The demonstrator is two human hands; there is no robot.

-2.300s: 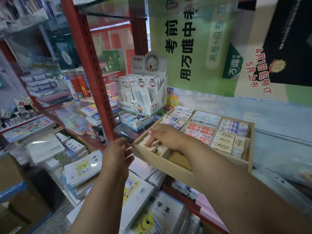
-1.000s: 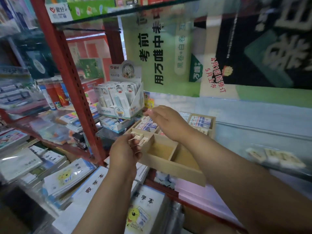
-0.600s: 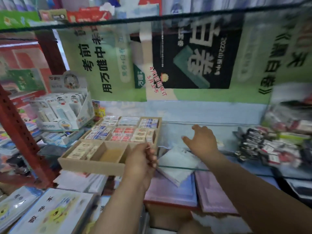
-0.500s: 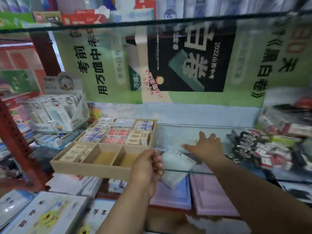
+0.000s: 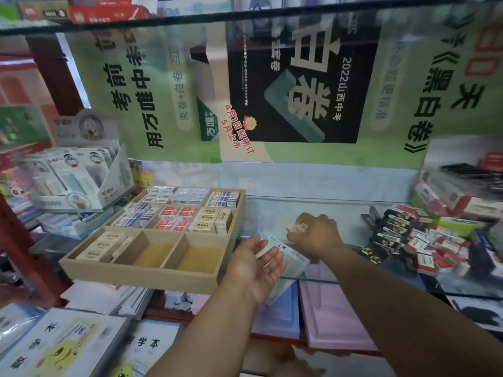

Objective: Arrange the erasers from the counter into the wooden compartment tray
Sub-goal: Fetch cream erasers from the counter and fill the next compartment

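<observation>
Now the right grip (image 5: 315, 235) pinches small erasers (image 5: 296, 228) off the glass tabletop (image 5: 353, 213); left grip (image 5: 258, 265) lies released, palm up, just beside it, wooden tray (image 5: 141, 273) further left

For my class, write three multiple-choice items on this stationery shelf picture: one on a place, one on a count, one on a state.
1. Where does the wooden tray sit relative to both hands?
A. to their left
B. to their right
C. behind them

2. How many front-row compartments of the tray hold no erasers?
A. none
B. two
C. three

3. What is the right hand doing?
A. resting flat
B. pinching small erasers
C. gripping the tray

Answers: 1 A, tray lies left of the left hand; 2 B, middle and right front compartments show bare wood; 3 B, fingers curl round pale pieces.
</observation>
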